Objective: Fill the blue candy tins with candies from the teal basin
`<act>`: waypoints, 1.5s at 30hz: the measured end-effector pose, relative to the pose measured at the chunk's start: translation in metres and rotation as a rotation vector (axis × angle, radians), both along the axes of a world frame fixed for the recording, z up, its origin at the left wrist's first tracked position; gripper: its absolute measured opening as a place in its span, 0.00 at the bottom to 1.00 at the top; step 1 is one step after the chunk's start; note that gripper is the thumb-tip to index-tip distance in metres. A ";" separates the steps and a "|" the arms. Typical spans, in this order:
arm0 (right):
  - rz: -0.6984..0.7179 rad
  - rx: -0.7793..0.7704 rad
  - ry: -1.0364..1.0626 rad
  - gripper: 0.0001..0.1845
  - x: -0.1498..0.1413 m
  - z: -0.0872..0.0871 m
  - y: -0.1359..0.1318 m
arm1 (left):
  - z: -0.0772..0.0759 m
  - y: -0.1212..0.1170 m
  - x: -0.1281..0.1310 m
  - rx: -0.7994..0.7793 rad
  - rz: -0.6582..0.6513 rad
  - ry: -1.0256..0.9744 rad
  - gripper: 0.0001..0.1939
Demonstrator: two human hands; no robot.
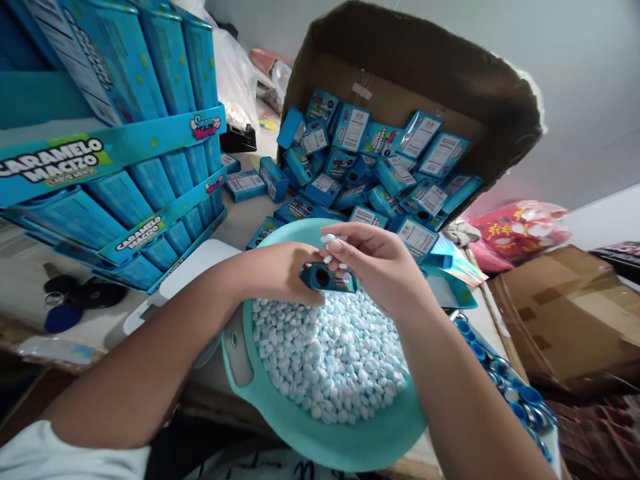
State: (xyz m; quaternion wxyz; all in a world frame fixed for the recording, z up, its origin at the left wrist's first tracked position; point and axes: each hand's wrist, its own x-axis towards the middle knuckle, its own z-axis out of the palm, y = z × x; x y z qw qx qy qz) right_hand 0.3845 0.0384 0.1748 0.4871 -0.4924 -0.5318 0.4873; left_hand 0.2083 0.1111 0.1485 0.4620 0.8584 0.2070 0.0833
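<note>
My left hand (pixel 280 270) grips a small blue candy box (pixel 327 277) with a round hole in its top, held over a teal bowl (pixel 350 437) full of white and pale blue candies (pixel 330 360). My right hand (pixel 383 267) is curled just above the box, pinching a few white candies (pixel 331 240) at its fingertips. Both hands hover over the far side of the bowl.
A tipped cardboard carton (pixel 400 73) behind the bowl spills several small blue boxes (pixel 360 167). A blue "Caramelo Macizo" display rack (pixel 100 153) stands at the left. Blue caps (pixel 520 393) lie at the right, beside brown cartons (pixel 570 313).
</note>
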 end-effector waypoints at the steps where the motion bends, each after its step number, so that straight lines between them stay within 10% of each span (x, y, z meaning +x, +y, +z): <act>1: 0.005 -0.040 0.091 0.13 -0.003 -0.002 0.002 | 0.000 -0.001 0.000 0.020 0.006 -0.006 0.21; 15: -0.178 -0.078 0.631 0.14 -0.029 -0.002 0.004 | -0.003 -0.001 0.003 0.113 0.076 0.071 0.23; 40: 0.040 0.123 0.168 0.27 -0.026 0.003 -0.007 | -0.006 -0.002 0.000 0.083 0.069 -0.029 0.30; 45: -0.143 0.206 -0.446 0.16 0.028 -0.005 0.006 | 0.006 -0.004 0.000 -0.030 0.099 0.087 0.24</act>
